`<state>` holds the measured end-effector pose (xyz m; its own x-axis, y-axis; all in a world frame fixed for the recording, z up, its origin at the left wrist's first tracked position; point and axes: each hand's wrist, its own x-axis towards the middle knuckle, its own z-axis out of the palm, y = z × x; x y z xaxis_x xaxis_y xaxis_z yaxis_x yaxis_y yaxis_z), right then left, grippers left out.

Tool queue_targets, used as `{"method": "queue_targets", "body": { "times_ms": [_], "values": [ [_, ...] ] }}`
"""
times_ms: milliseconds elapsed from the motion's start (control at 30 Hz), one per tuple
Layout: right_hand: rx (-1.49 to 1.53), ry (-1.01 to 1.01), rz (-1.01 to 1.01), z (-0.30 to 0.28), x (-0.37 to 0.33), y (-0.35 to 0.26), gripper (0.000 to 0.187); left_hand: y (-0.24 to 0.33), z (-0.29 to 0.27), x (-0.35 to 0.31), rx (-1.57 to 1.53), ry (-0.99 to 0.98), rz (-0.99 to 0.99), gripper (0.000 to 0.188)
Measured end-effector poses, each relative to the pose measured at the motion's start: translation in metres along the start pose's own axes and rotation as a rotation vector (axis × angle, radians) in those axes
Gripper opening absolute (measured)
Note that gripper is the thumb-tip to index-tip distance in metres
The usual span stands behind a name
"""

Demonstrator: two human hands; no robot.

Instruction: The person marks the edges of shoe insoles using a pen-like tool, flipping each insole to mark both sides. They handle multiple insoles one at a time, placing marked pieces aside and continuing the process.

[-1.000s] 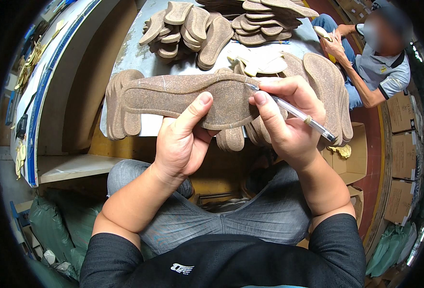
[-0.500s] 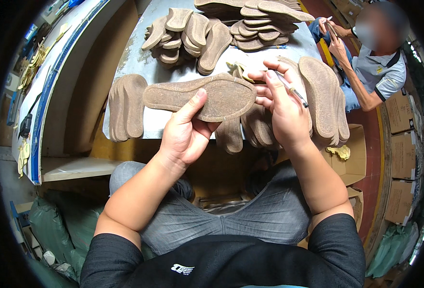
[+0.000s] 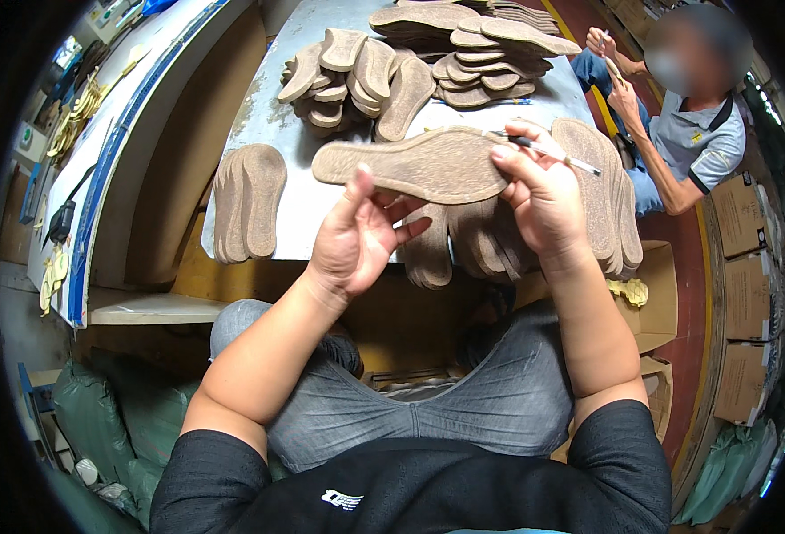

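Observation:
A brown cork-like shoe footbed is level in front of me, above the table's near edge. My right hand grips its right end with the thumb on top, and a slim pen sticks out from the same fingers. My left hand is open under the footbed's left part, palm up and fingers spread. Its thumb tip overlaps the lower edge; whether it touches cannot be told. Beyond lie piles of similar footbeds, with a short row on the left and more on the right.
The light metal table carries the footbeds. At left runs a blue-edged bench. A person sits at the far right, hands raised around a thin object. Open cardboard boxes stand right of my legs; green sacks lie lower left.
The footbed has moved right and shows another face. My right hand has come onto its right end, while my left fingers have loosened and spread. The pen has swung outward.

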<state>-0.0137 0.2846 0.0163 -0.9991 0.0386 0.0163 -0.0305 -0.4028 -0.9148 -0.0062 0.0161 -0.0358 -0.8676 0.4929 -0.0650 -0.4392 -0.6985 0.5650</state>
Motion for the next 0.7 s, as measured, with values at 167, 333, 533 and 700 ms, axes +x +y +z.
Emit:
{"method": "queue_targets", "body": {
  "times_ms": [167, 333, 533, 700],
  "values": [
    [-0.019, 0.072, -0.13, -0.029, 0.014, -0.004, 0.044, 0.016, -0.01, 0.011, -0.11, 0.156, 0.093, 0.051],
    [-0.014, 0.108, -0.104, -0.037, 0.018, 0.002, 0.049, 0.018, -0.012, 0.013, -0.016, 0.263, 0.113, 0.05],
    [0.009, 0.138, -0.089, -0.038, 0.021, 0.003, 0.048, 0.019, -0.013, 0.012, 0.02, 0.297, 0.124, 0.046],
    [0.012, 0.139, -0.092, -0.04, 0.021, 0.003, 0.046, 0.02, -0.006, 0.009, 0.03, 0.286, 0.128, 0.043]
  ]
}}
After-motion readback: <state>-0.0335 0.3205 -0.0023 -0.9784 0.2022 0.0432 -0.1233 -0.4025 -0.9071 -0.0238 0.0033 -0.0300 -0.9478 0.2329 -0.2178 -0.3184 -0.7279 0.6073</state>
